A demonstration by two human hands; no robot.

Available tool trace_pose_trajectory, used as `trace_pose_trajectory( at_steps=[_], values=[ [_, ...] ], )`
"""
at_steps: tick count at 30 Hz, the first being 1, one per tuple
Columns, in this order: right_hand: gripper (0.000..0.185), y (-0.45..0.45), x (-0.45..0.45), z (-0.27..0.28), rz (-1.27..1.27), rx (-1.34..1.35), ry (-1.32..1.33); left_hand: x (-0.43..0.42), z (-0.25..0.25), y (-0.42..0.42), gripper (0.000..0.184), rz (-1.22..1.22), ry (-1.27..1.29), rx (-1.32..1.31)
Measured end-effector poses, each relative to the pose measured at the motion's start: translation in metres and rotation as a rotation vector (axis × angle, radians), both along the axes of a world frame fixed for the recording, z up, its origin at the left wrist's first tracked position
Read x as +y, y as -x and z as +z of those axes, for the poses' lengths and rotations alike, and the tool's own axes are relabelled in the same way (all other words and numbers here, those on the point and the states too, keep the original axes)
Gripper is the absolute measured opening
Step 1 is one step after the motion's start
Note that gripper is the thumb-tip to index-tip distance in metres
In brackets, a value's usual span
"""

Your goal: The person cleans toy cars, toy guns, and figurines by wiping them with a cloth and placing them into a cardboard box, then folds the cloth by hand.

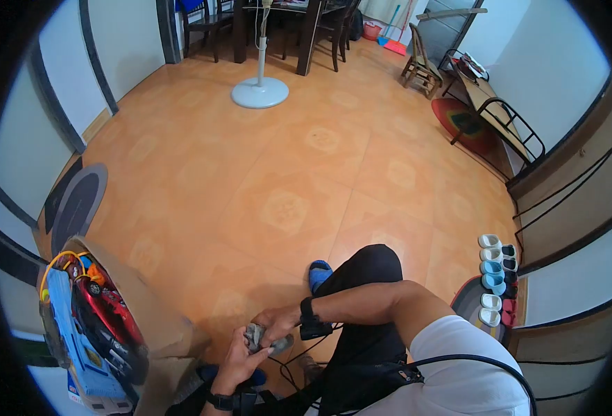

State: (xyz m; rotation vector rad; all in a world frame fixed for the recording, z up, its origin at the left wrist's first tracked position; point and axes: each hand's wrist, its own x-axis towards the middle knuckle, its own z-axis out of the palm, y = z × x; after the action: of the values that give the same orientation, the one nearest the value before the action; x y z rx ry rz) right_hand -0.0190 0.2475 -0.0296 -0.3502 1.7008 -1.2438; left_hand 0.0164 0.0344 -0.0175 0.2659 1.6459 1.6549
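My left hand (pixel 234 358) and my right hand (pixel 280 322) are close together, low in the head view and just right of a cardboard box (pixel 171 329). Between them is a small grey bundle (pixel 253 337) that looks like soft cloth; its exact kind is too small to make out. The fingers of both hands are closed around it, and part of it sticks out below my right hand. A black band with a small device (pixel 311 320) sits on my right wrist, and another dark band (pixel 221 401) is on the left.
The box holds toys, among them a red toy car (pixel 101 305) and a light blue plastic piece (pixel 70 319). A black cable (pixel 289 374) hangs below my hands. Several pairs of shoes (pixel 491 267) stand at right. A white fan base (pixel 260 93) stands ahead, near a dark table.
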Motion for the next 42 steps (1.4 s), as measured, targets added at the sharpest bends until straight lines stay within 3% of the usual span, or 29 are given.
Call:
trace_pose_trajectory(
  at_steps=[3, 13, 26, 30, 33, 39, 42],
  values=[
    [0.043, 0.001, 0.0, -0.003, -0.004, -0.035, 0.012, -0.002, 0.002, 0.003, 0.055, -0.06, 0.124, 0.068],
    [0.043, 0.002, 0.001, -0.001, 0.048, 0.096, -0.073, 0.002, 0.012, 0.001, 0.06, -0.024, 0.064, 0.047],
    [0.041, 0.0, -0.002, -0.017, 0.058, 0.001, 0.004, 0.0, 0.001, 0.0, 0.067, -0.047, 0.054, 0.057],
    [0.039, 0.0, 0.002, 0.004, 0.031, 0.002, 0.026, -0.003, 0.012, 0.006, 0.069, -0.142, 0.281, 0.223],
    [0.04, 0.002, 0.004, 0.014, 0.012, -0.047, 0.023, 0.004, 0.033, 0.005, 0.07, -0.065, 0.171, 0.082],
    [0.038, 0.002, 0.002, 0.019, 0.044, 0.053, -0.017, 0.005, 0.03, 0.002, 0.07, -0.028, 0.132, 0.102],
    [0.038, 0.002, 0.002, 0.024, 0.046, 0.068, -0.027, 0.003, 0.034, 0.003, 0.07, -0.06, 0.201, 0.234]
  ],
)
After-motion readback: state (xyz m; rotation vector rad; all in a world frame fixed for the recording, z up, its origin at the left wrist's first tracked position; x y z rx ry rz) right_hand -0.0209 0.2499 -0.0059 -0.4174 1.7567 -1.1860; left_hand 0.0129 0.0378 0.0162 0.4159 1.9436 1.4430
